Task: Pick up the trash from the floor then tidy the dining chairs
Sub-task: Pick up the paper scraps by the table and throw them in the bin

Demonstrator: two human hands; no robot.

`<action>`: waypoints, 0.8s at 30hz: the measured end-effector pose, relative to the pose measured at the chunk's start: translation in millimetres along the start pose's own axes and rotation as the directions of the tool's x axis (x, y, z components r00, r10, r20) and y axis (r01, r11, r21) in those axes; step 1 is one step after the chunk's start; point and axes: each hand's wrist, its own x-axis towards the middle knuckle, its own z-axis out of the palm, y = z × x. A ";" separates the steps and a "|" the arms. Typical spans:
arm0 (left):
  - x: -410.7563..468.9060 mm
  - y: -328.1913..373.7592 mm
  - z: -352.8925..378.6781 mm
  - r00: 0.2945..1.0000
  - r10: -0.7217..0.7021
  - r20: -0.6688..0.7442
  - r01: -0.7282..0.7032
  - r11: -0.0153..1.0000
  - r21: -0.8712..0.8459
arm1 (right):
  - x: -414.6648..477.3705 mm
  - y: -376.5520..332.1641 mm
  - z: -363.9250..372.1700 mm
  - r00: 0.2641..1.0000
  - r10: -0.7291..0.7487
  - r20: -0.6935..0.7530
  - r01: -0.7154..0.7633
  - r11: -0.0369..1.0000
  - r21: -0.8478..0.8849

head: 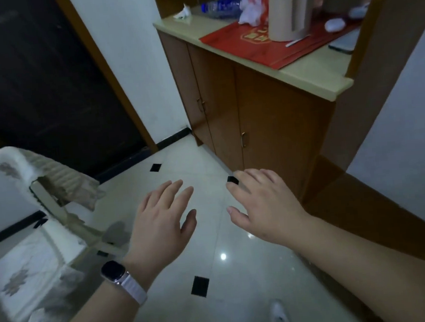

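A covered chair [31, 226] stands left of the desk [309, 77], well apart. The left hand [160, 223] and right hand [268, 207] hover over the floor [207, 240] before the desk, each grip spread, fingers relaxed, holding nothing. A bottle [222, 7] lies on the desk.

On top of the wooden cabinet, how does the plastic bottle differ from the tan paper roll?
The plastic bottle lies on its side, while the paper roll stands upright. The bottle is clear with a blue label; the roll is plain tan and opaque. The roll stands on the red mat; the bottle lies farther back, off the mat. Both rest on the cabinet top.
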 end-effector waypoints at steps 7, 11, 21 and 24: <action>55.2 -34.2 21.3 0.999 -0.016 -0.029 0.018 0.998 0.065 | 86.7 41.5 14.7 0.996 -0.091 0.019 0.090 0.995 0.045; 76.5 -79.5 39.6 0.995 -0.093 -0.023 0.095 0.993 0.068 | 144.1 37.2 39.5 0.988 -0.148 0.048 0.144 0.986 0.084; 183.0 -220.4 126.4 0.978 -0.207 -0.024 0.206 0.977 -0.052 | 332.3 24.8 109.8 0.969 -0.184 0.167 0.191 0.981 -0.026; 212.2 -265.3 138.7 0.975 -0.217 -0.044 0.213 0.974 -0.082 | 387.8 18.2 118.7 0.969 -0.185 0.160 0.195 0.980 -0.048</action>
